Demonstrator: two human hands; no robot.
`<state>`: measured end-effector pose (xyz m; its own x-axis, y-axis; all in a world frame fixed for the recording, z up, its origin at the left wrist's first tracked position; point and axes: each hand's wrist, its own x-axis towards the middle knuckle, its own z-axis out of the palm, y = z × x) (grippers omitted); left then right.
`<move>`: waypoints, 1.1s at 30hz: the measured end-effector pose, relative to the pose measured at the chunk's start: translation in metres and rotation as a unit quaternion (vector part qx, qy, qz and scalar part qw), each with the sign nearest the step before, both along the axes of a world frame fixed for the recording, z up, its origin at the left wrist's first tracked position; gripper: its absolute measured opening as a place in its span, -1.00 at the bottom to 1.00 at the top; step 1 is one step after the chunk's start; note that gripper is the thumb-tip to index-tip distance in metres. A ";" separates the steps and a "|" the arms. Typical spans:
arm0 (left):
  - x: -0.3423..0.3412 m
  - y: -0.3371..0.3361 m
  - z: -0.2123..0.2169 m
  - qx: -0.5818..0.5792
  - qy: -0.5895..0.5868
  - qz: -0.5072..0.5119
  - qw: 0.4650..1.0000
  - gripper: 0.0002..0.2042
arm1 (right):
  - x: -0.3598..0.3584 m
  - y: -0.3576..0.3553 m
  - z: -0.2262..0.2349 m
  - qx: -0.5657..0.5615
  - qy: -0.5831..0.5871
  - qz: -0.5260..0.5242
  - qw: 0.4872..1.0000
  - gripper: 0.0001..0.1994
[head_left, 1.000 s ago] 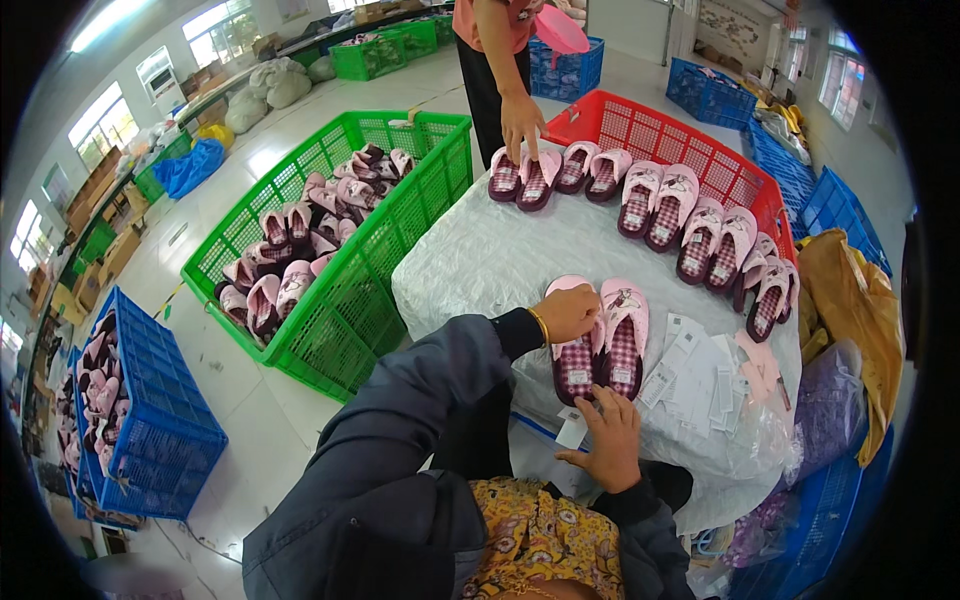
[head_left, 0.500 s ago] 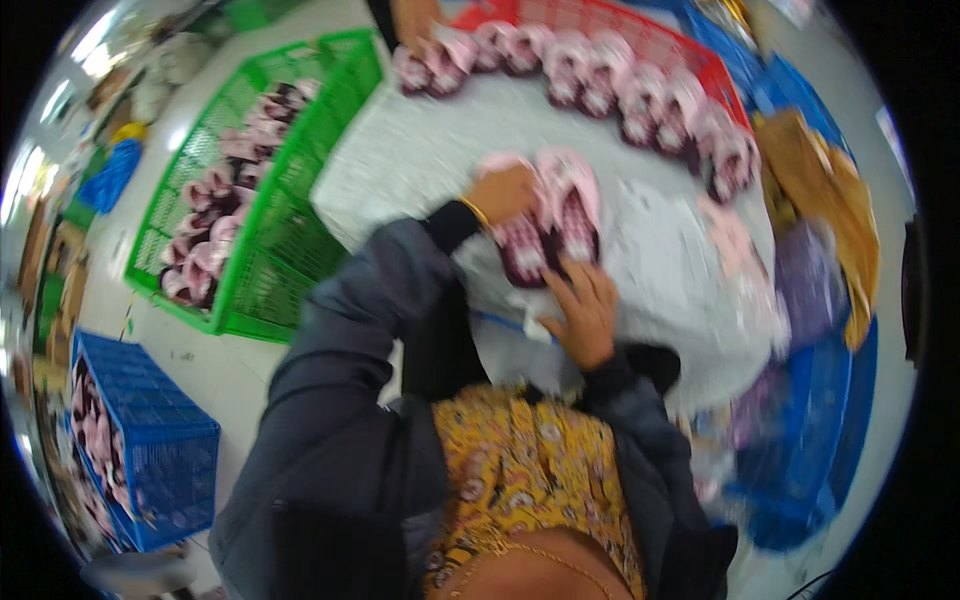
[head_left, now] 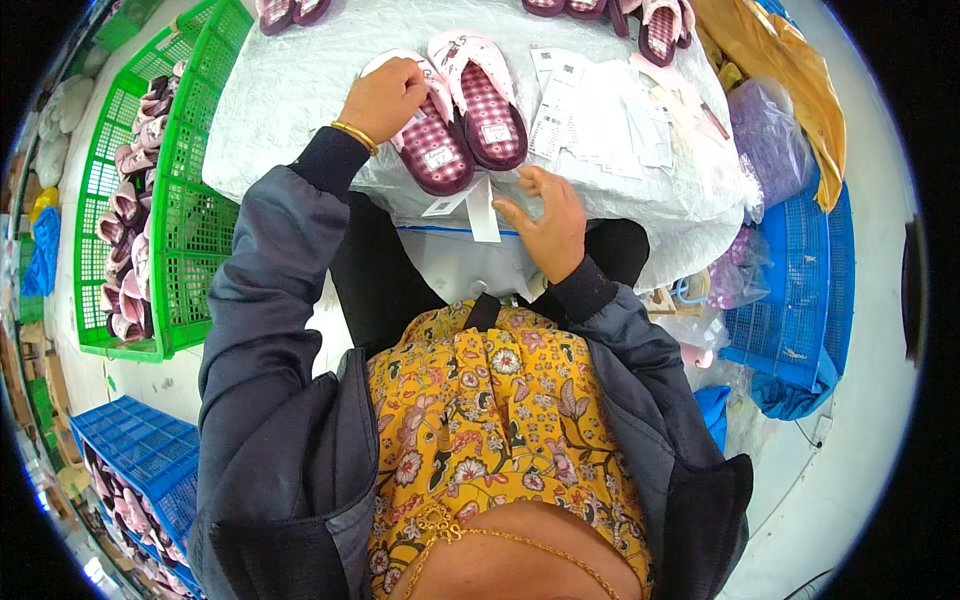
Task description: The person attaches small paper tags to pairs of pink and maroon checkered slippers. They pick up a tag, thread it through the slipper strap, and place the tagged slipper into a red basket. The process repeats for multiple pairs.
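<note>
A pair of pink slippers with dark plaid insoles lies before me, heels toward me. Curled over the upper of the left slipper (head_left: 432, 145), the fingers of my left hand (head_left: 385, 100) grip it. The right slipper (head_left: 488, 105) lies close against it. Just beyond the heels, my right hand (head_left: 550, 220) is held with thumb and forefinger apart and nothing visible between them. Beside its thumb, a white paper strip (head_left: 483, 212) hangs over the table's near edge, with a second white slip (head_left: 443, 205) next to it.
White plastic sheeting covers the table (head_left: 290, 120). Printed label sheets (head_left: 555, 105) lie right of the slippers. More slippers (head_left: 660, 30) stand along the far edge. Slipper-filled green (head_left: 205, 220) and blue (head_left: 150, 440) crates stand at left; a blue crate (head_left: 790, 285) and plastic bags (head_left: 770, 140) at right.
The view has shifted, so the table and slippers sit higher in the picture. My right hand has come off the slipper's heel. White slips now show below the heels.
</note>
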<state>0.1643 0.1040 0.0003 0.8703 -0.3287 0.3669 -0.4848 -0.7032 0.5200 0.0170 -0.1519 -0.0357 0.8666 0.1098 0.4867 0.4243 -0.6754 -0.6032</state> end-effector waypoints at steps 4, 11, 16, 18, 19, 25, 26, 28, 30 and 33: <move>0.001 -0.002 0.000 0.020 0.003 0.017 1.000 -0.81 | -0.006 0.016 -0.007 0.012 0.083 -0.019 0.996 -0.46; 0.002 -0.002 -0.006 0.002 -0.026 0.017 1.000 -0.81 | 0.010 0.021 -0.030 0.126 0.152 -0.012 0.980 -0.53; 0.000 -0.001 -0.008 0.003 -0.025 0.024 0.999 -0.81 | 0.008 0.032 -0.034 0.101 0.097 -0.040 0.989 -0.59; 0.000 -0.003 -0.008 -0.001 -0.033 0.016 0.999 -0.81 | 0.014 0.031 -0.057 0.230 0.155 -0.040 0.960 -0.59; 0.001 -0.002 -0.009 -0.002 -0.036 0.013 0.999 -0.81 | 0.016 0.033 -0.062 0.293 0.184 -0.040 0.938 -0.60; -0.002 -0.002 -0.007 -0.004 -0.017 0.017 1.000 -0.82 | 0.003 0.023 -0.048 0.167 0.112 -0.026 0.979 -0.61; -0.002 -0.002 -0.008 -0.008 -0.020 0.015 1.000 -0.82 | 0.003 0.024 -0.051 0.150 0.103 -0.028 0.983 -0.61; -0.002 -0.002 -0.009 -0.017 -0.026 0.010 0.999 -0.82 | 0.004 0.031 -0.065 0.117 0.085 -0.032 0.989 -0.59; 0.001 -0.001 -0.012 -0.002 -0.031 0.013 0.999 -0.81 | 0.006 0.041 -0.078 0.286 0.187 -0.025 0.940 -0.65; 0.001 -0.001 -0.013 -0.002 -0.032 0.016 0.999 -0.81 | 0.009 0.044 -0.078 0.468 0.297 0.009 0.832 -0.75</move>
<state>0.1655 0.1031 -0.0124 0.8552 -0.2992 0.4232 -0.4941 -0.7171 0.4915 0.0259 -0.1084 -0.1137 0.9871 -0.0617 -0.1478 -0.1318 0.2115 -0.9684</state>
